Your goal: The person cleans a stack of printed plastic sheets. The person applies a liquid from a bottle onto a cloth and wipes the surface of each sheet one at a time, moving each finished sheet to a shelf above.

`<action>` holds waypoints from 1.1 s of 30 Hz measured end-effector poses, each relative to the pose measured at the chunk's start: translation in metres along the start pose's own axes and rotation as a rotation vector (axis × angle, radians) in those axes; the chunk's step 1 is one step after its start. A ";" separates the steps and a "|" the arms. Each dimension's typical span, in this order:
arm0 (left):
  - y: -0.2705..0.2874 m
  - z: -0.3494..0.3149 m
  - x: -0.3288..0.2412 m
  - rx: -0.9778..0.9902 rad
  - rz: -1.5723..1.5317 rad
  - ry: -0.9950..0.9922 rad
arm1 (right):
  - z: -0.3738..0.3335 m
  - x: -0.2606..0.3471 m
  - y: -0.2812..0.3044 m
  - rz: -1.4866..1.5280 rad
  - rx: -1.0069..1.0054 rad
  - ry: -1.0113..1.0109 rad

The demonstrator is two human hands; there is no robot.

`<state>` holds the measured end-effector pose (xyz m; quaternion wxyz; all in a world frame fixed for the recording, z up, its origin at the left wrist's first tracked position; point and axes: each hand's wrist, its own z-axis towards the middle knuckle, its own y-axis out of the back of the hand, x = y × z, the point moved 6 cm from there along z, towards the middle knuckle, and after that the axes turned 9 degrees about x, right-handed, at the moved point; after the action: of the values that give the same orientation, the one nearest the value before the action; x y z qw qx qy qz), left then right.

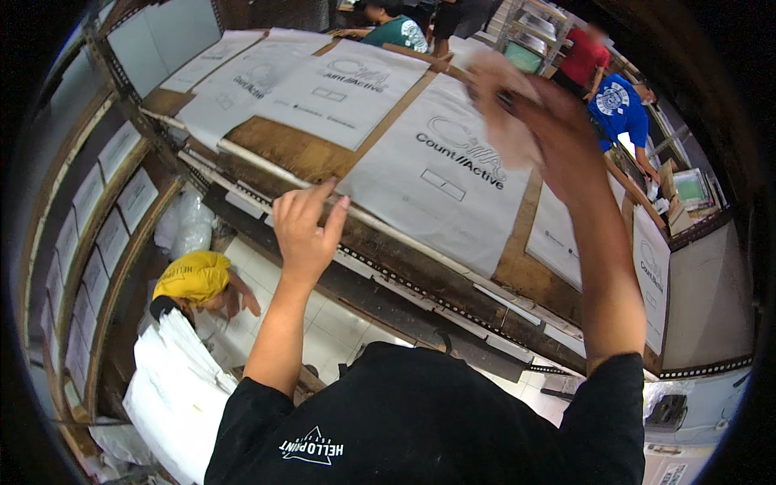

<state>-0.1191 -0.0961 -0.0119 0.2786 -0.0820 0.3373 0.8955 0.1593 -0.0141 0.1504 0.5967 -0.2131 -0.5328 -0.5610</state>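
My left hand [307, 222] rests at the near edge of a long brown board-topped table [295, 153], its thumb and fingers apart, holding nothing. Near its fingertips lies a flat white printed sheet [396, 194] with dark lettering and a small outlined box. My right hand [517, 101] is raised over the far part of that sheet. Motion smears its fingers, and a pale patch shows beside it; whether that is something held, I cannot make out. More white printed sheets [343, 101] lie in a row to the left, and another sheet [558, 230] lies to the right.
At the lower left, a person in a yellow shirt [194, 275] bends low beside a white stack [178, 380]. A rack of framed panels [109, 242] stands left. Other people work beyond the table, one in a blue shirt [621, 107]. A metal shelf [529, 36] stands behind.
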 end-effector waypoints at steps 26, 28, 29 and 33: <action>-0.299 0.234 -0.029 0.725 0.227 -0.492 | -0.448 -0.039 0.109 0.230 -0.978 -0.277; -0.297 0.230 -0.029 0.723 0.308 -0.478 | -0.438 -0.042 0.113 0.222 -0.959 -0.256; -0.294 0.229 -0.032 0.695 0.300 -0.483 | -0.431 -0.042 0.115 0.209 -0.931 -0.258; -0.275 0.243 -0.023 0.525 0.259 -0.463 | -0.411 -0.045 0.120 0.192 -0.835 -0.224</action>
<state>0.0622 0.2218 0.0263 0.2435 0.2405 0.4912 0.8010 0.4387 -0.3108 0.0119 0.4476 -0.5437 -0.2996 -0.6436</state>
